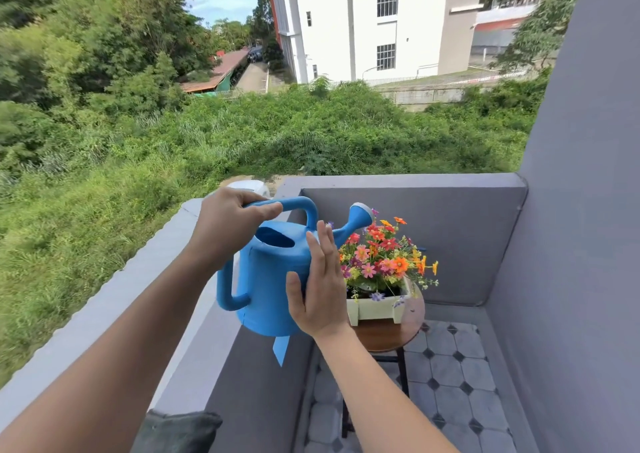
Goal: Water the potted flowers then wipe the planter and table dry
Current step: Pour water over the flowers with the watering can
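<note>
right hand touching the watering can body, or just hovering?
Touching. The head view shows the right hand flat against the blue watering can side, thumb and palm on its wall; the left hand grips the top handle.

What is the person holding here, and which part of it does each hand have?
A blue plastic watering can. The left hand grips its top handle; the right hand lies flat against the body's side.
</note>
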Tool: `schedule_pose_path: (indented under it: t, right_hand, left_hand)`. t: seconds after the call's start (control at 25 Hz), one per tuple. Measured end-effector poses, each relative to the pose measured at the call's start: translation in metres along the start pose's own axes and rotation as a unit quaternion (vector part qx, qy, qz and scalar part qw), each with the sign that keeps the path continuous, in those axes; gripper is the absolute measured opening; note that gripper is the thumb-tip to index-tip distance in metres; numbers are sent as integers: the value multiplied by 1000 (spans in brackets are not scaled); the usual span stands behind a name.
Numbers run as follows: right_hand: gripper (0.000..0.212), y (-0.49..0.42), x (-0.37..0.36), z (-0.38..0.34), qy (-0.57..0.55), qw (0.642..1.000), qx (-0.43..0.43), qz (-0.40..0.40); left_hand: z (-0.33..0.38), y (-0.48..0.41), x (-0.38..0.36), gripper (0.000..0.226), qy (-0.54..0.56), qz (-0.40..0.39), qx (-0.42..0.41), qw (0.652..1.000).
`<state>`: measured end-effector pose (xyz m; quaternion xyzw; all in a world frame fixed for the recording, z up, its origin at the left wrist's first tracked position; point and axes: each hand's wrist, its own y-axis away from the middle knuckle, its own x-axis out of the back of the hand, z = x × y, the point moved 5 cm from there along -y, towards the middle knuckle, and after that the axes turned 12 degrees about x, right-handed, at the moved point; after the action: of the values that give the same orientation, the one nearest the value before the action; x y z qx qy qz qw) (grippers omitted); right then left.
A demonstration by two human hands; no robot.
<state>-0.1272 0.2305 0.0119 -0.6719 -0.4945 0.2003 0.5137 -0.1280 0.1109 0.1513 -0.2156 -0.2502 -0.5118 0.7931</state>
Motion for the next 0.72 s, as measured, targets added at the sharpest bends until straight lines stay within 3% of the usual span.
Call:
schedule_pose_path:
  t: [0.12,0.48,0.72]
  right_hand:
    - [60,-4,6,1,55,998,36,-25]
    - [63,-13,9,-13,110,993,-32,-11]
    - [67,-16,4,-12,93,994,-43,-31]
  left_hand:
    - [9,-1,0,17,-22,-20,-13,999]
    - [44,-18,-5,19,-136,-50,-31,989]
    - [67,-18,-10,26,-260,-47,-150,953]
